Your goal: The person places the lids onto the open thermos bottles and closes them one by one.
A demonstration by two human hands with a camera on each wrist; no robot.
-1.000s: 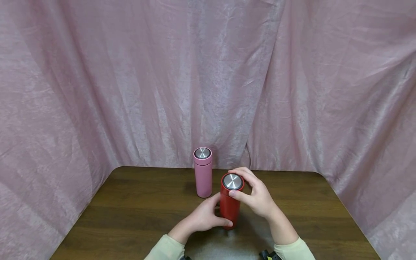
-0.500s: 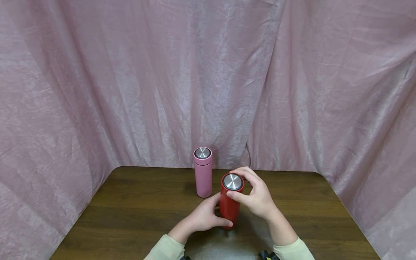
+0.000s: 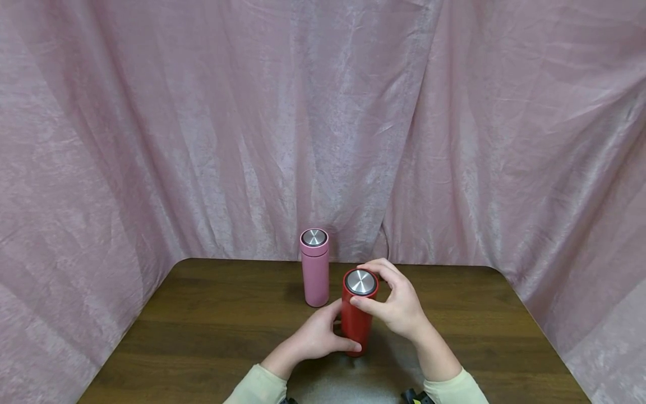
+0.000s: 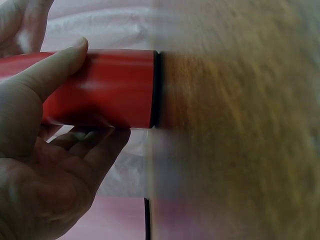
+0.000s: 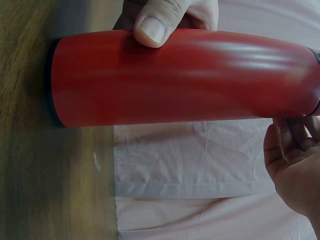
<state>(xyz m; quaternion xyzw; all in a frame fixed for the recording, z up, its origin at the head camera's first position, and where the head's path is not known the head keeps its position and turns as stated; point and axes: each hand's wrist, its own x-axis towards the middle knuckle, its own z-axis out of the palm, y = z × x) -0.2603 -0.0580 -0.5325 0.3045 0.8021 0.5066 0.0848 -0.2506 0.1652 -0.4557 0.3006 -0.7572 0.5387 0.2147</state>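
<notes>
A red thermos bottle (image 3: 356, 325) with a silver disc set in its lid (image 3: 361, 282) stands upright on the wooden table. My left hand (image 3: 315, 335) grips its lower body, thumb across the front and fingers behind, as the left wrist view shows with the bottle (image 4: 117, 90) beside that hand (image 4: 55, 185). Around the lid is my right hand (image 3: 401, 306), its thumb on the near side and its fingers on the far side. In the right wrist view, the lid end is partly cut off at the edge, by the right hand's fingers (image 5: 295, 137).
Behind and left of the red bottle, a pink thermos bottle (image 3: 315, 278) stands upright with its lid on. The dark wooden table (image 3: 212, 314) has rounded far corners. Pink curtains (image 3: 252, 140) hang behind it and at both sides.
My right thumb has shifted slightly left across the front of the lid, and the right hand has turned a little with it. The left hand and both bottles have stayed in place.
</notes>
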